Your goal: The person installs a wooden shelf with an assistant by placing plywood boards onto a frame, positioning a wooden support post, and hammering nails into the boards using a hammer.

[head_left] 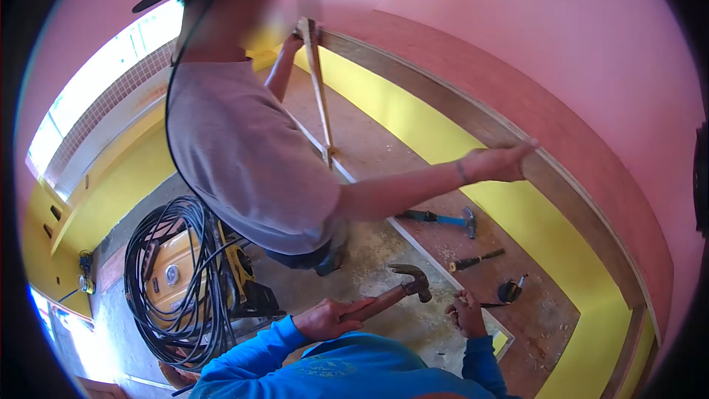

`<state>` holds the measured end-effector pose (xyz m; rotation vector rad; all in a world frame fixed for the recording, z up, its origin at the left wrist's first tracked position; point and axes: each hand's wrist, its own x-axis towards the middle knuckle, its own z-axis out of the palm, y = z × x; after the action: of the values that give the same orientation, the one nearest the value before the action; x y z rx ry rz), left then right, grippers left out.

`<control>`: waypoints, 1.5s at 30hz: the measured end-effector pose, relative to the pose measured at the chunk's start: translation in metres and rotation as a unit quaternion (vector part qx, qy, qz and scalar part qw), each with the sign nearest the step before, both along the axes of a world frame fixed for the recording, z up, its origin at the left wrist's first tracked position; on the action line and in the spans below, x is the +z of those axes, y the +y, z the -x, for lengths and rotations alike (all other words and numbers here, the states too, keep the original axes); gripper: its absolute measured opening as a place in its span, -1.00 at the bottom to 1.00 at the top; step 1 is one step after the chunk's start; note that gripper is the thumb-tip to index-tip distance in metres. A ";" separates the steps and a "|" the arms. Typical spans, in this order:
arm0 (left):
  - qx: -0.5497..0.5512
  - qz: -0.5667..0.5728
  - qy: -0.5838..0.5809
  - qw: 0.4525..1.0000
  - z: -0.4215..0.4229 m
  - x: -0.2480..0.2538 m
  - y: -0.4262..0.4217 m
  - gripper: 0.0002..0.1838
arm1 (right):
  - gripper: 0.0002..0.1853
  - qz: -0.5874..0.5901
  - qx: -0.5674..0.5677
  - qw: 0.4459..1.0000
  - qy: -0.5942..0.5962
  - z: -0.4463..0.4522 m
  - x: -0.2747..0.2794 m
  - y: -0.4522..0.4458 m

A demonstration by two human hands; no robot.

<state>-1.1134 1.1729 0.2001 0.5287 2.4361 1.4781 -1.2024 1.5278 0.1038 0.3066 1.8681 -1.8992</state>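
Note:
My left hand [323, 320] is wrapped round the wooden handle of a claw hammer [410, 283], whose metal head points up and to the right in front of my body. My right hand [467, 315] is raised beside the hammer head with curled fingers. A thin dark piece shows next to these fingers, but I cannot tell whether they hold it. To the right of that hand, a black tape measure [509, 291] lies on the brown board [543, 325]. A chisel-like tool [476, 259] and a blue-handled hammer [447, 219] lie farther up the board.
A co-worker in a grey shirt [244, 140] stands ahead, one arm stretched toward the wooden ledge [443, 107], the other hand at an upright wooden strip [316, 81]. At left, a coiled black cable [140, 281] hangs over a yellow machine [173, 270]. A pink wall curves round the right.

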 end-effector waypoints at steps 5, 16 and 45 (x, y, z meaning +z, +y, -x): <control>0.024 -0.012 -0.045 0.999 -0.013 -0.001 -0.065 -0.37 | -0.90 -0.042 0.187 0.980 0.049 0.037 0.081 -0.063; 0.061 0.002 -0.056 0.997 -0.036 -0.005 -0.143 -0.38 | -0.85 0.061 0.073 0.831 0.548 0.075 0.298 -0.164; -0.062 -0.091 0.190 0.976 0.097 0.178 -0.040 -0.32 | -0.82 -0.357 -0.095 0.749 0.549 0.151 0.330 -0.006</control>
<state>-1.2106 1.1333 0.3780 1.0715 2.4897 1.6870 -1.3529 1.5223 0.4339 -0.5911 3.4397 -1.4139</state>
